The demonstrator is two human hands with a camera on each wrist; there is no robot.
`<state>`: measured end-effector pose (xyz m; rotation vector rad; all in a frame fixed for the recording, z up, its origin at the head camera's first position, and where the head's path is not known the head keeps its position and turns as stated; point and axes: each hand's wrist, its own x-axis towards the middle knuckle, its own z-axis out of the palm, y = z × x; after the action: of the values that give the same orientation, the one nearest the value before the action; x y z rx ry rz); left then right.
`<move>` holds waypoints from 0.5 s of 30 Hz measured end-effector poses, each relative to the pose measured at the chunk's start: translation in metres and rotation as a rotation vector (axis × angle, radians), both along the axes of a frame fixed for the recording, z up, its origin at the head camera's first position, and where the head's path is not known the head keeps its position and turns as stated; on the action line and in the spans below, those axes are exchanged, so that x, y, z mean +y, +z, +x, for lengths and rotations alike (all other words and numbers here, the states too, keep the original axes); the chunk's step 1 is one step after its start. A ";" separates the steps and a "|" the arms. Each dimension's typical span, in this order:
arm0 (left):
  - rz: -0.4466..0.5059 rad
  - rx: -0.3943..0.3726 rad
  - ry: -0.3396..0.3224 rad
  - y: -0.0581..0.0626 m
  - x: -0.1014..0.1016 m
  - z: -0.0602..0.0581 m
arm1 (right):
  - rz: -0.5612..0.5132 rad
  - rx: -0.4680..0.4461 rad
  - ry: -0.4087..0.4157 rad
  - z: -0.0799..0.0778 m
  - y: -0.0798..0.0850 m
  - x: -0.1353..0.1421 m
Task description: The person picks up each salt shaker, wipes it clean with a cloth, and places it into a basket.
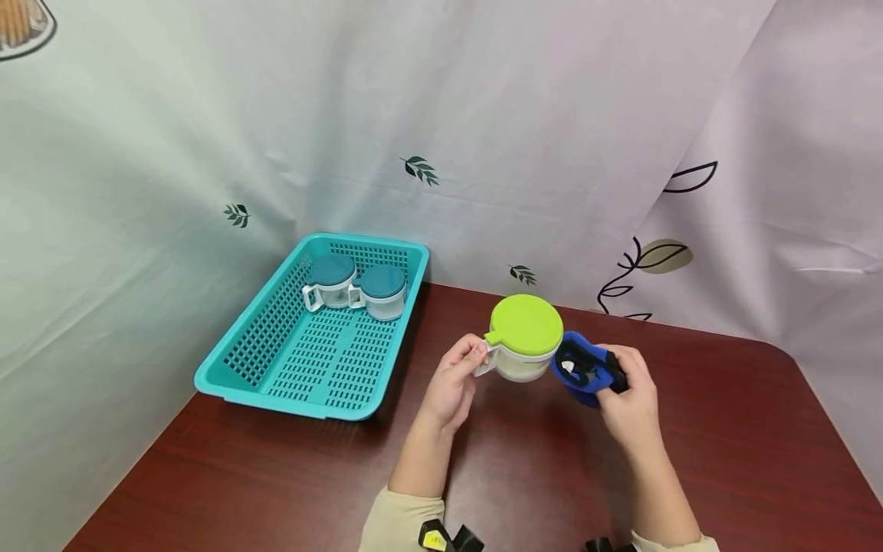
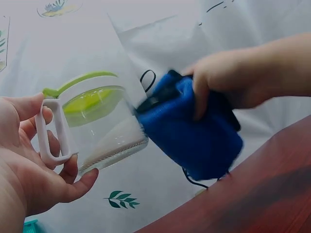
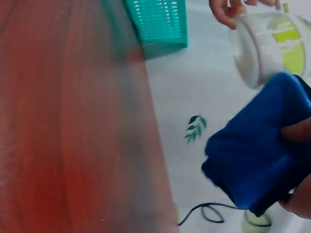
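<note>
My left hand [image 1: 454, 383] holds a clear seasoning jar [image 2: 109, 124] by its white handle [image 2: 51, 133], with fingertips under its base. A lime green lid [image 1: 527, 323] covers the jar, which is raised over the table and tilted. In my right hand [image 1: 631, 399] is a bunched blue cloth [image 2: 192, 131] with black edging, gripped between thumb and fingers. The cloth meets the jar's side opposite the handle, as the right wrist view also shows it overlapping the jar [image 3: 265, 48].
A turquoise plastic basket [image 1: 310, 399] stands at the left of the dark red table [image 1: 524, 491]. Inside it, toward the back, are two similar jars with teal lids [image 1: 331, 270]. A pale patterned curtain [image 1: 483, 192] hangs behind and at the sides.
</note>
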<state>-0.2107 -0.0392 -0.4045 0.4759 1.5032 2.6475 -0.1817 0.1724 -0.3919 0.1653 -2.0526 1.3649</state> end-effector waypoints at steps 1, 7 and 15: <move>0.000 0.002 -0.003 -0.001 0.000 0.000 | 0.001 -0.065 -0.017 -0.001 -0.002 0.003; -0.024 0.032 -0.041 -0.005 -0.001 -0.002 | -0.080 -0.347 -0.062 -0.008 0.001 0.020; -0.048 0.054 -0.057 -0.006 -0.003 -0.002 | -0.027 -0.571 0.062 -0.009 -0.003 0.025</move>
<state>-0.2131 -0.0423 -0.4110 0.5815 1.5402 2.5690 -0.1905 0.1976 -0.3946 -0.1994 -2.5011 1.6115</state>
